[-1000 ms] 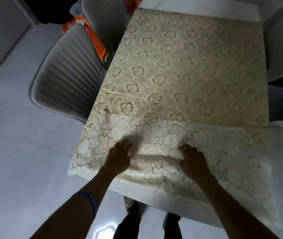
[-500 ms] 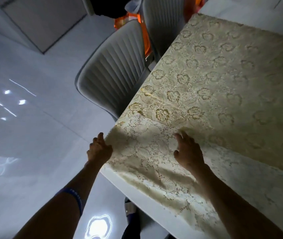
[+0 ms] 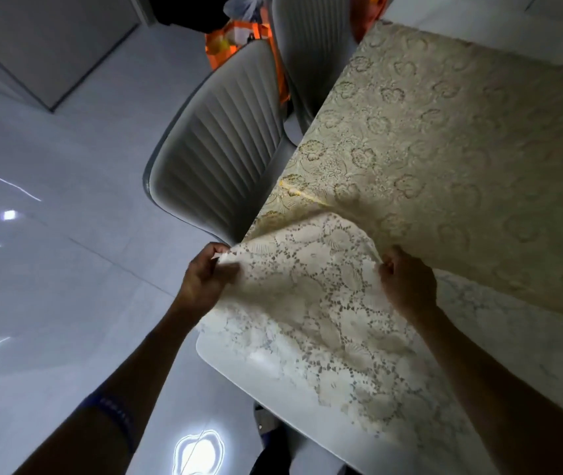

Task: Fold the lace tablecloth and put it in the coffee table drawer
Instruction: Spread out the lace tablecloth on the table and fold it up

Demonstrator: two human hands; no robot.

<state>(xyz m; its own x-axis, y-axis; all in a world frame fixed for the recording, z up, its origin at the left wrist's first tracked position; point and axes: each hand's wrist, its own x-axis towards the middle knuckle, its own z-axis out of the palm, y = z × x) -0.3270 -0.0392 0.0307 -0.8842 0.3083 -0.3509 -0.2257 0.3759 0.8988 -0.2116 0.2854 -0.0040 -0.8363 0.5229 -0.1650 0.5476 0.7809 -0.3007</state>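
A cream lace tablecloth (image 3: 444,138) with a gold flower pattern covers the white table (image 3: 239,358). Its near strip lies folded back, pale side up. My left hand (image 3: 204,279) pinches the left corner of that folded strip at the table's left edge. About a hand's width to the right, my right hand (image 3: 407,282) grips the fold edge of the same strip. Between the two hands the lace is lifted off the table and sags. The coffee table and its drawer are not in view.
Two grey ribbed chairs (image 3: 218,159) stand against the table's left side, with an orange bag (image 3: 235,42) behind them. Glossy white floor (image 3: 50,269) lies to the left. My feet show under the table's near edge.
My hands went from pressing flat on the folded strip to gripping its left corner and fold edge, and they have raised it. The view swung left.
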